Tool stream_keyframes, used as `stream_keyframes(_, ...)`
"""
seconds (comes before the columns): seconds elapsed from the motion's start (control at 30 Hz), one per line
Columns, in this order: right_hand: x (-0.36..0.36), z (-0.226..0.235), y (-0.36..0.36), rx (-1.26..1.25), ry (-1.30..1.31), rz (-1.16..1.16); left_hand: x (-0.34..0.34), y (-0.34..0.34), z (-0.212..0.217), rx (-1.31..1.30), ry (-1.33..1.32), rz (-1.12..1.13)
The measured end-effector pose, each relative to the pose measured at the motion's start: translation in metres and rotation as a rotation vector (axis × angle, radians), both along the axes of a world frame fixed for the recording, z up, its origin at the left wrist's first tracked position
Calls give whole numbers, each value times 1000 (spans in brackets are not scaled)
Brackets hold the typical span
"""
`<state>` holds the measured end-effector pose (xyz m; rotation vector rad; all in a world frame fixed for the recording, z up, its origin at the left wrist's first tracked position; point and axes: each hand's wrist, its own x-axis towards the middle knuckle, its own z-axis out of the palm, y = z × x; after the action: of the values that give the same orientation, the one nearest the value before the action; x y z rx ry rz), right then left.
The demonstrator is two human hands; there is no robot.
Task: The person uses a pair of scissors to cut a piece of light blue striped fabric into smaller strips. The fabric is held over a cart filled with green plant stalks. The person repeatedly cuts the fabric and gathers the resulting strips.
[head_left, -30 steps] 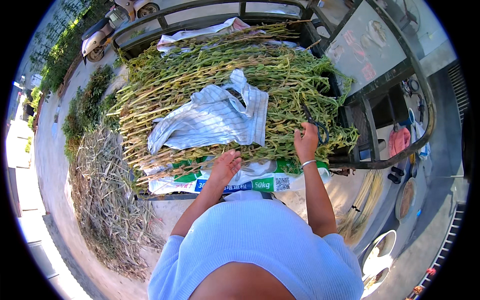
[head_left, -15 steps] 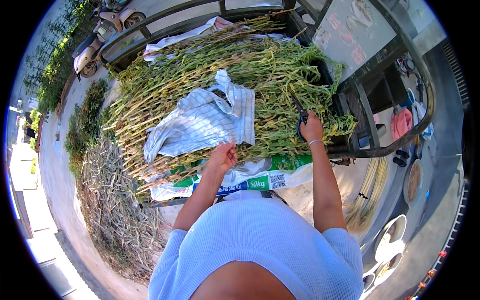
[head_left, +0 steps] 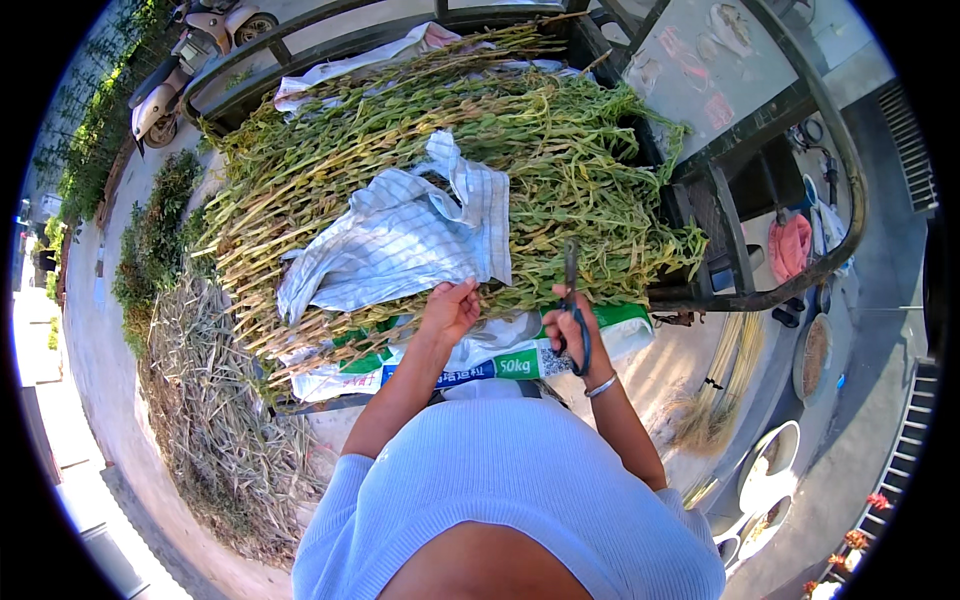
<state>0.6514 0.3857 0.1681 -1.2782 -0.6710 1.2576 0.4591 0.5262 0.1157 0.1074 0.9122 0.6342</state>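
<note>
A pale blue-and-white striped cloth (head_left: 400,235) lies crumpled over a thick layer of cut green and yellow plant stalks (head_left: 560,150). At the cloth's lower edge, my left hand (head_left: 454,311) is closed, pinching the fabric between thumb and fingers. My right hand (head_left: 577,335) grips dark-handled scissors (head_left: 571,270) near the front edge of the stalks, to the right of the cloth. The scissors' blades point away from me and look closed together. Neither blade touches the cloth.
The stalks lie in a metal-railed cart bed (head_left: 745,295), over a white and green sack (head_left: 625,325). Dried stalks (head_left: 225,420) cover ground at the left. A bundle of long straw (head_left: 722,390), a round tray (head_left: 813,362) and white buckets (head_left: 768,465) stand right; a scooter (head_left: 160,100) is far left.
My right hand has drawn back with the scissors, from over the stalks at the right toward my body and leftward. My left hand has stayed at the cloth's edge.
</note>
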Motion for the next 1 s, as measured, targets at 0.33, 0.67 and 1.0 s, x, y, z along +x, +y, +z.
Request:
stream_keyframes(0.33, -58, 25, -12, -367, 88, 361, 6, -7, 1, 97, 20, -22)
stream_keyframes(0.67, -87, 3, 17, -314, -41, 291, -4, -19, -1, 120, -55, 20)
stream_keyframes(1.0, -89, -22, 19, -172, -96, 240, -5, -29, -9, 155, -98, 29)
